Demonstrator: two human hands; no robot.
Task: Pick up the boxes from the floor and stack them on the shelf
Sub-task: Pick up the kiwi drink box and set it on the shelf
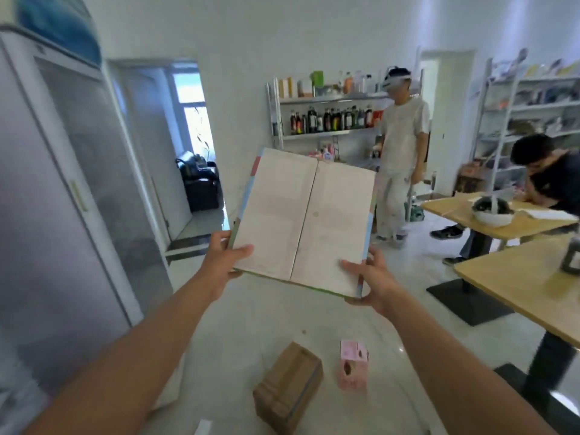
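I hold the flat white box (306, 222) up in the air, my left hand (224, 257) gripping its near left corner and my right hand (372, 279) gripping the near right corner. So I think this is the carrying step. Next I must bring it to a shelf (329, 97) and lay it flat. The brown box (288, 386) and the pink box (354, 365) wait on the floor (235, 324)
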